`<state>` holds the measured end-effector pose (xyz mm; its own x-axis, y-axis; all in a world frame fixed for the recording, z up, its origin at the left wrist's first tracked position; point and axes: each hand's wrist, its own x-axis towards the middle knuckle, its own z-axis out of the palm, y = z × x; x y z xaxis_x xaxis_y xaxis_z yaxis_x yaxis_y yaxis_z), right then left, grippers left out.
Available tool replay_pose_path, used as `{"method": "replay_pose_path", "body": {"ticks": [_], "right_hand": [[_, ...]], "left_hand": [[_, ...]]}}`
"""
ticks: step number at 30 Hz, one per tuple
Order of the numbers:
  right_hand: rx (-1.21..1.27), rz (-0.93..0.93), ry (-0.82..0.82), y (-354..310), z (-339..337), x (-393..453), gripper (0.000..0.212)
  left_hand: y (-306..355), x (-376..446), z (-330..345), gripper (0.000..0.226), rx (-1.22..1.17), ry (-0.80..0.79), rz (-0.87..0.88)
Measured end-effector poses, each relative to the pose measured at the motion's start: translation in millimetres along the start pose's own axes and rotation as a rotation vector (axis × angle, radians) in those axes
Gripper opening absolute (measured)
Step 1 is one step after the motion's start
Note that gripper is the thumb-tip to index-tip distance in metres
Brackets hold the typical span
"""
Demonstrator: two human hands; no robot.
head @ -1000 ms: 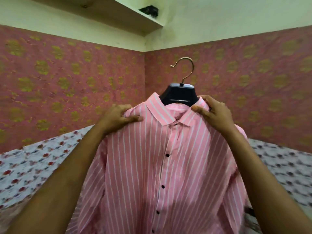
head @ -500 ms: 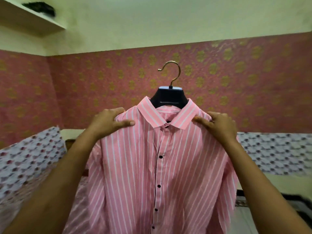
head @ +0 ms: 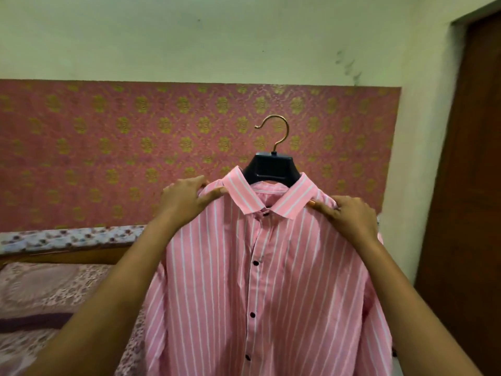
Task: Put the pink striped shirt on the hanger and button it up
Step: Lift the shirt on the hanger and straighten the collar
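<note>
Head view: the pink striped shirt [head: 271, 280] hangs on a black hanger [head: 272, 167] with a brass hook, held up mid-air before the patterned pink wall covering [head: 108, 147]. Its collar is folded down and the placket's dark buttons look fastened. The left hand [head: 187, 198] has its fingers clamped on the shirt's left shoulder; the right hand [head: 349, 218] pinches the right shoulder. A bed [head: 48, 289] lies lower left, a brown door [head: 471, 185] stands at right. Both forearms cover the shirt's sleeves.
</note>
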<state>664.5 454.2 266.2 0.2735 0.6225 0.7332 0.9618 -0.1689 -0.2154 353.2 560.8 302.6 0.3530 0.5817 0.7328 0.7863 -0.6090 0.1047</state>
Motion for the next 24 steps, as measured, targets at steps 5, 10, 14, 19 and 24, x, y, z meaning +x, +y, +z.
{"method": "replay_pose_path", "body": {"ticks": [5,10,14,19,24], "right_hand": [[-0.049,0.065,0.033,76,-7,11,0.081],[-0.050,0.103,0.031,144,0,34,0.074],[-0.103,0.033,0.082,186,25,77,0.078],[-0.082,0.057,0.084,220,78,155,0.078],[-0.101,0.127,0.119,254,128,242,0.070]], "left_hand": [[63,44,60,0.090,-0.042,-0.013,0.069],[111,85,124,0.083,-0.091,0.009,0.127],[130,133,183,0.092,-0.083,0.073,0.125],[141,210,251,0.107,-0.026,0.083,0.099],[138,299,312,0.084,-0.047,0.052,0.113]]}}
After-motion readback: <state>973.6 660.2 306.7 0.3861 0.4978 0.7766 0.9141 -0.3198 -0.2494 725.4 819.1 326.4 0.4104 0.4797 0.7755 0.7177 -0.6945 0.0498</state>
